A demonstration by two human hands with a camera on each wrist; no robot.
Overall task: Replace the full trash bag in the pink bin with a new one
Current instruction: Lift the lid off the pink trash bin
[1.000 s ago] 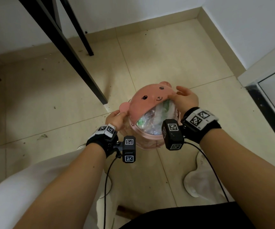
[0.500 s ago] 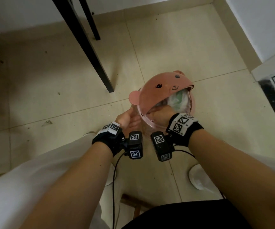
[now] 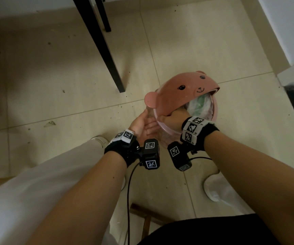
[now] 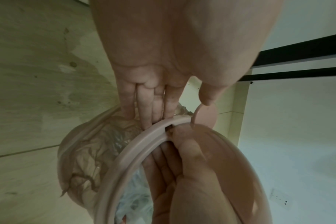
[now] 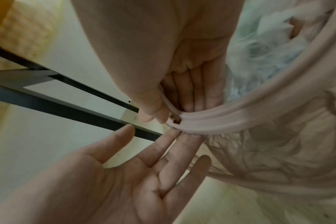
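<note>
Right hand pinching the rim ring beneath the tilted lid; left hand flat, fingers straight, against bin. Lift ring evenly, freeing 1 trash bag.

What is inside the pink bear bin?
Inside the pink bin sits a crinkly clear trash bag with something green showing. The tilted bear lid covers the rest, so deeper contents stay hidden.
</note>
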